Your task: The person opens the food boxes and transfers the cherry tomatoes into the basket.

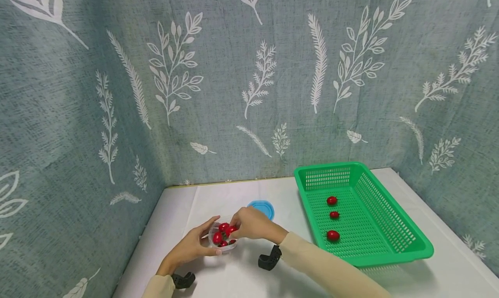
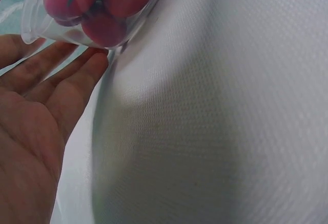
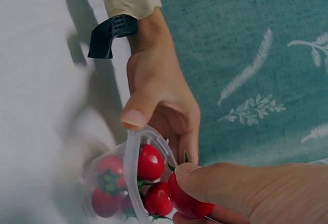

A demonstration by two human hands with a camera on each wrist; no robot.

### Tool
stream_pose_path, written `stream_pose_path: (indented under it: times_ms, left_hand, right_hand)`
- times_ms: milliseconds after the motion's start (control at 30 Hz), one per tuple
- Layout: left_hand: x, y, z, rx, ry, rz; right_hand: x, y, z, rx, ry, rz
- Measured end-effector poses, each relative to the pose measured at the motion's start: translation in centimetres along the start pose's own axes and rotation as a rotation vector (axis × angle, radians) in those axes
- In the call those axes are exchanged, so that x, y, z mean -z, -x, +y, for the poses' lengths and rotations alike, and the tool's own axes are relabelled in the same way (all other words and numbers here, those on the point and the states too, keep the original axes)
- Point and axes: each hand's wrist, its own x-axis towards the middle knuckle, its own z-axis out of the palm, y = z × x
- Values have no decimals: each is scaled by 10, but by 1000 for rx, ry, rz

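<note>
A clear plastic tub [image 1: 212, 236] with several cherry tomatoes [image 3: 151, 162] inside stands on the white cloth. My left hand [image 1: 192, 248] holds it from the left, thumb at the near rim and fingers round the far side. In the left wrist view the fingers [image 2: 77, 88] lie against the tub's wall. My right hand [image 1: 251, 223] is over the tub's right side and pinches a cherry tomato [image 3: 187, 198] between thumb and fingers, right at the rim. Green stems show on the tomatoes.
A green plastic basket [image 1: 390, 260] stands at the right with three cherry tomatoes [image 1: 333, 235] on its floor. Behind my right hand lies a blue lid [image 1: 262, 208]. A patterned grey-green curtain [image 1: 226, 116] encloses the white-covered table [image 1: 241, 274] at the back and sides.
</note>
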Motion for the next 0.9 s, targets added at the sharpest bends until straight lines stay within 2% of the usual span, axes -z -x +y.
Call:
stream_pose_path:
  times_ms: [267, 467, 633, 900]
  left_hand:
    - [0, 0, -1, -4, -19, 6]
    - [-1, -2, -1, 8, -39, 17]
    - [-1, -2, 0, 29, -50, 27]
    - [-1, -1, 0, 11, -33, 21]
  right_hand:
    - [13, 5, 9, 6, -13, 21]
    - [23, 12, 15, 33, 14, 77]
    - [31, 17, 21, 24, -14, 105]
    - [45, 27, 37, 14, -50, 151]
